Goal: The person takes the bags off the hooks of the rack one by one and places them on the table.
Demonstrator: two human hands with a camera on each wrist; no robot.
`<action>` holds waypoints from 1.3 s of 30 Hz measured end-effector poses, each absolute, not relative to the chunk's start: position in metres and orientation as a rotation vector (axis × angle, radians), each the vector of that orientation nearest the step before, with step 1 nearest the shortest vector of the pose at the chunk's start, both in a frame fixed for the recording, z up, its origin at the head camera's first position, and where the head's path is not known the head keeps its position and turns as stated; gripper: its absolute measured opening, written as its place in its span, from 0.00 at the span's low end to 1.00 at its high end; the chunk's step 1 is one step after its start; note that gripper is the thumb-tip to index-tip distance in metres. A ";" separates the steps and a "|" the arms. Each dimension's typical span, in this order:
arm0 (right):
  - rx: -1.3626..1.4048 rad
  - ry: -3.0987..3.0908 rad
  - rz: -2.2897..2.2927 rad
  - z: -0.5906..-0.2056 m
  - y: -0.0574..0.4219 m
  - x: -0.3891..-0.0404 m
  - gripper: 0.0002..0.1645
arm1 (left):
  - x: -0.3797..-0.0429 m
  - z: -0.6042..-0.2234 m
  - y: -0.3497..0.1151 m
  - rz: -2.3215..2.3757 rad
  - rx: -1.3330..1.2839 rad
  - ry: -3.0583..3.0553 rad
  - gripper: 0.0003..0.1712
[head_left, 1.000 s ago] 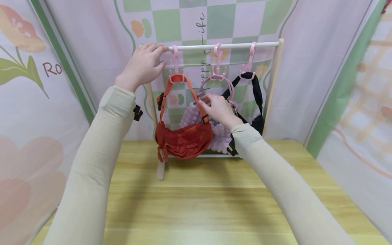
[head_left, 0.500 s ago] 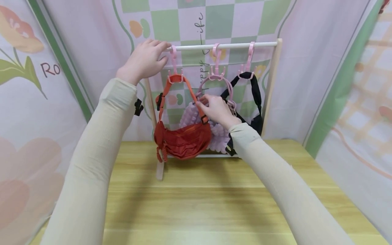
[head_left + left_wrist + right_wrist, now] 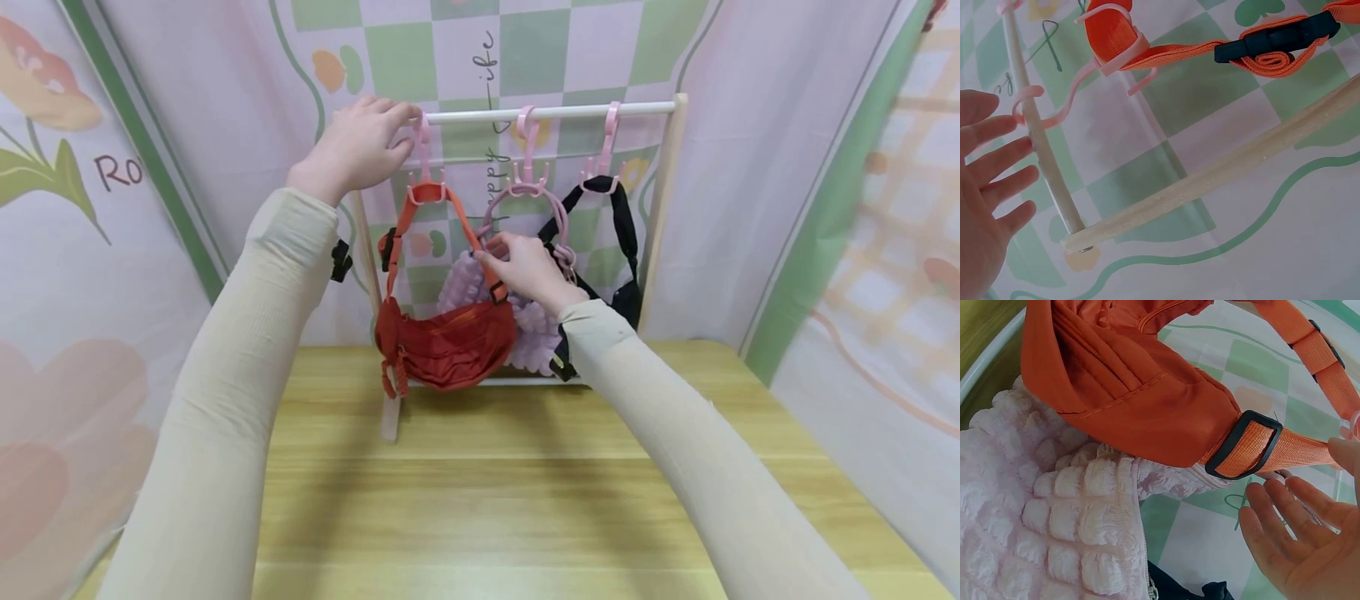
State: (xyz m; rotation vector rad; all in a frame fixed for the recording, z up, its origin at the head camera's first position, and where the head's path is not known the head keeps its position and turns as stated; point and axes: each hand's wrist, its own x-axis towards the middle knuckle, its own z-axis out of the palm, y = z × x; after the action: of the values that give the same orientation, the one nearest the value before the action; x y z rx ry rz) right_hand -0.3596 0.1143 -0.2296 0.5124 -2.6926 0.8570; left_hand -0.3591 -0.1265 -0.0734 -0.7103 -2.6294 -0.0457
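A red-orange waist bag (image 3: 450, 343) hangs by its strap from the left pink hook (image 3: 425, 154) on a white rod. My right hand (image 3: 525, 265) pinches the orange strap (image 3: 1300, 449) above its black buckle (image 3: 1244, 445), thumb on one side; the other fingers are fairly straight. My left hand (image 3: 356, 146) lies at the rod's left end, its fairly straight fingertips right at the white rod (image 3: 1050, 169) and near the pink hook (image 3: 1063, 112). Behind the red bag hangs a puffy lilac bag (image 3: 534, 333), partly hidden by the right hand and the red bag.
A black bag (image 3: 626, 304) hangs from the right hook, partly behind the right forearm. The rack's wooden side post (image 3: 663, 217) stands on a wood-grain table (image 3: 480, 500). A patterned cloth (image 3: 532, 54) covers the wall behind, with printed curtains at both sides.
My left hand has shifted slightly right along the rod, closer to the left hook. The right hand stays at the orange strap, and the bags hang almost unchanged.
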 end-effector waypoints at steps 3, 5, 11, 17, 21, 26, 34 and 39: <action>0.516 -2.695 0.846 -0.228 0.114 -0.359 0.28 | -0.359 -0.072 -0.126 -0.045 -0.710 -2.634 0.28; 0.516 -2.693 0.843 -0.227 0.113 -0.359 0.29 | -0.359 -0.072 -0.126 -0.044 -0.714 -2.635 0.28; 0.516 -2.673 0.884 -0.226 0.111 -0.360 0.27 | -0.359 -0.073 -0.125 -0.059 -0.711 -2.639 0.29; 0.517 -2.689 0.911 -0.226 0.110 -0.366 0.26 | -0.359 -0.074 -0.124 -0.082 -0.708 -2.632 0.29; 0.540 -2.724 0.938 -0.227 0.110 -0.369 0.28 | -0.359 -0.073 -0.123 -0.088 -0.709 -2.643 0.29; 0.551 -2.754 0.977 -0.229 0.112 -0.371 0.28 | -0.359 -0.071 -0.123 -0.086 -0.706 -2.669 0.29; 0.537 -2.787 1.029 -0.228 0.114 -0.371 0.32 | -0.358 -0.069 -0.124 -0.095 -0.720 -2.683 0.29; 0.539 -2.791 1.070 -0.224 0.116 -0.369 0.33 | -0.358 -0.070 -0.123 -0.092 -0.717 -2.692 0.30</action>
State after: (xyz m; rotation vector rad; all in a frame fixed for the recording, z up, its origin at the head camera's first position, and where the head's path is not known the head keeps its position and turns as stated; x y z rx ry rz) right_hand -0.3687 0.1157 -0.2244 0.5385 -2.7911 1.0700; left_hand -0.3577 -0.1226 -0.0695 -0.7167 -2.6918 -0.0919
